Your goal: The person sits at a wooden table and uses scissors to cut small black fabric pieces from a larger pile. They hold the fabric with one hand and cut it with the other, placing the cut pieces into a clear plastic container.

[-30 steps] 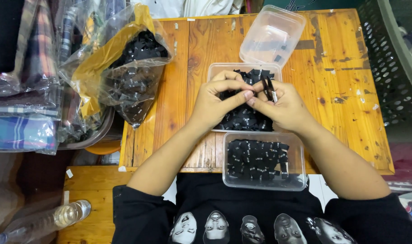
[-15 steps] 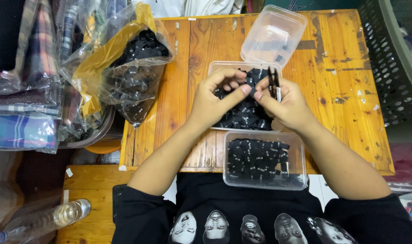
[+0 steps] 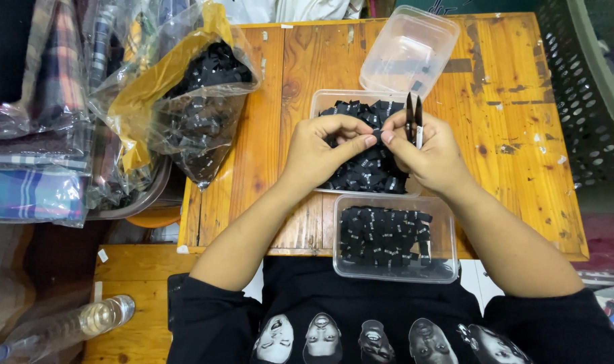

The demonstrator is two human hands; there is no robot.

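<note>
My left hand (image 3: 324,152) and my right hand (image 3: 425,152) meet above a clear plastic tub (image 3: 320,108) full of small black fabric labels. Together the fingertips pinch one small black label (image 3: 377,135). My right hand also holds a pair of small black thread snips (image 3: 413,118), blades pointing up and away. A second clear tub (image 3: 448,239) with neatly laid black labels sits nearer me at the table's front edge.
A clear lid (image 3: 408,50) lies tilted behind the tubs. A plastic bag of black labels (image 3: 199,101) rests at the table's left. Folded checked fabrics in plastic (image 3: 37,135) lie further left, a dark mesh basket (image 3: 583,94) at right, a bottle (image 3: 84,323) below left.
Both hands have shifted slightly and brought their fingertips together on one label; the snips now stand more upright in my right hand.
</note>
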